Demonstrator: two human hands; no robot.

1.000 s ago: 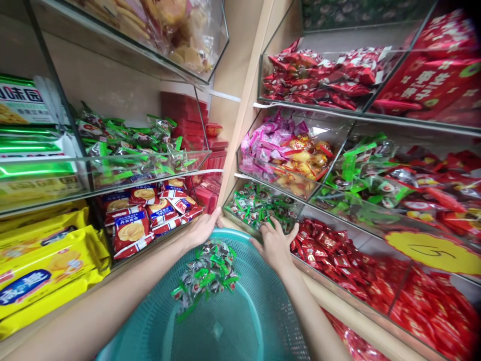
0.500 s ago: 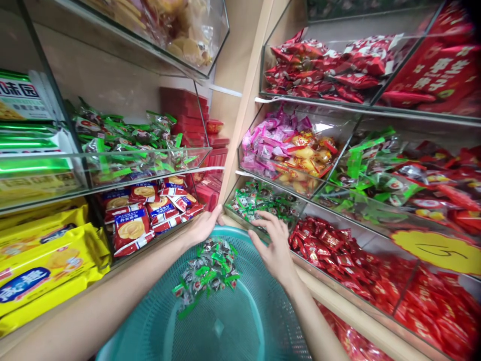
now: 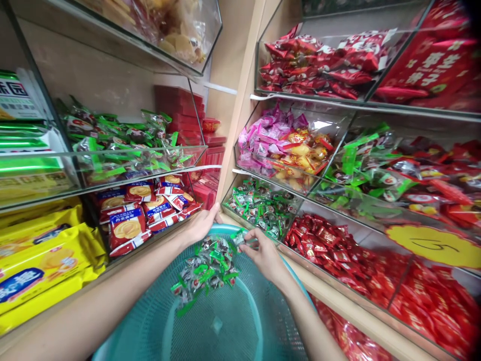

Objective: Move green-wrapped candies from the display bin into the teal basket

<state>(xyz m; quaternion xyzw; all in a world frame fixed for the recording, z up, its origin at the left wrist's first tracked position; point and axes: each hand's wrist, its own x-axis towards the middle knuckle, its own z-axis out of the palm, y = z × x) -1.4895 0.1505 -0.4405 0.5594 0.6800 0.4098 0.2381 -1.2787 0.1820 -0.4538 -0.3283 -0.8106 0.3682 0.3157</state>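
A small wrapped candy (image 3: 239, 237) with green ends is pinched between the thumb and fingers of my right hand (image 3: 263, 253). It hangs over the far right rim of a teal plastic basket (image 3: 218, 346). My left hand (image 3: 199, 225) grips the basket's far left rim; some of its fingers are hidden behind it. Inside, on the perforated bottom, lies a pile of similar green-ended candies (image 3: 208, 268). Just past my right hand, a low clear bin (image 3: 244, 220) holds more of these small green-and-clear wrapped candies (image 3: 263, 200).
Red wrapped candies (image 3: 330, 245) fill bins at right, under a yellow price tag (image 3: 432, 245). Pink packets (image 3: 266, 138) sit one tier up. At left are red-and-blue biscuit packs (image 3: 130, 225) and yellow packages (image 3: 48, 265). A wooden shelf edge (image 3: 315, 281) runs beside the basket.
My right hand has come from the green candy bin back over the basket's rim, with its fingers now closed on a candy. My left hand stays at the rim.
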